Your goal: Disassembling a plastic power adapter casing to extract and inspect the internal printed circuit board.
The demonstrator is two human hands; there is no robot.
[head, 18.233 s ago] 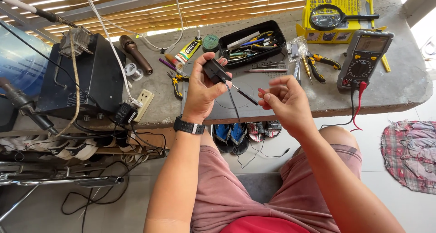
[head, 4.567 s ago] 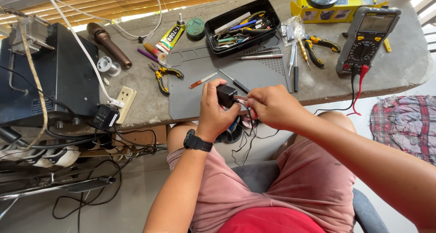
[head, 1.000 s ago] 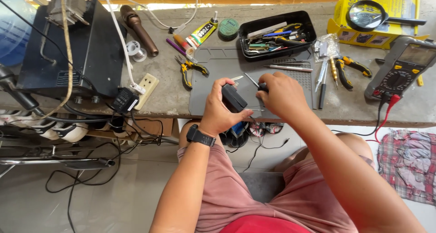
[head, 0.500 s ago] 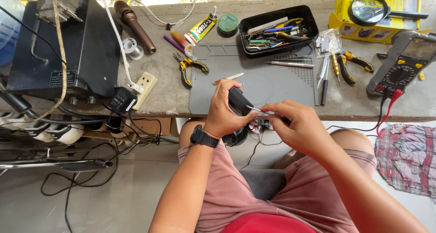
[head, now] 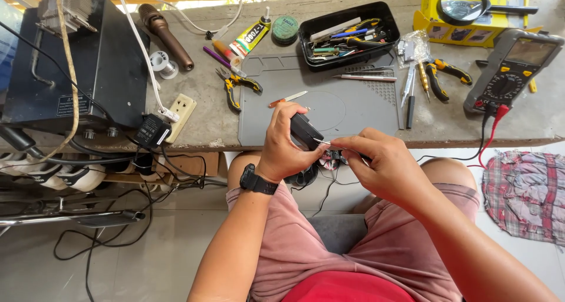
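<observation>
Centre of frame, just below the bench edge (head: 471, 142): left hand (head: 282, 143) clamped around a small black device (head: 306, 131), long axis running upper left to lower right. Right hand (head: 382, 166) fingers pinched together on thin metal tweezers (head: 329, 143), tip pointing left, touching the device.

The left hand (head: 286, 142) covers most of the small black device (head: 305, 130), so its shape is anyone's guess. The thin metal tool (head: 323, 142) vanishes into the right hand (head: 381, 165), handle hidden. Wires (head: 329, 161) below the device are too tangled and small to sort out. Far right of the device, the plaid cloth (head: 525, 195) gets clipped by the frame edge. Up behind it, the black tray (head: 387, 15) is just a jumble.
</observation>
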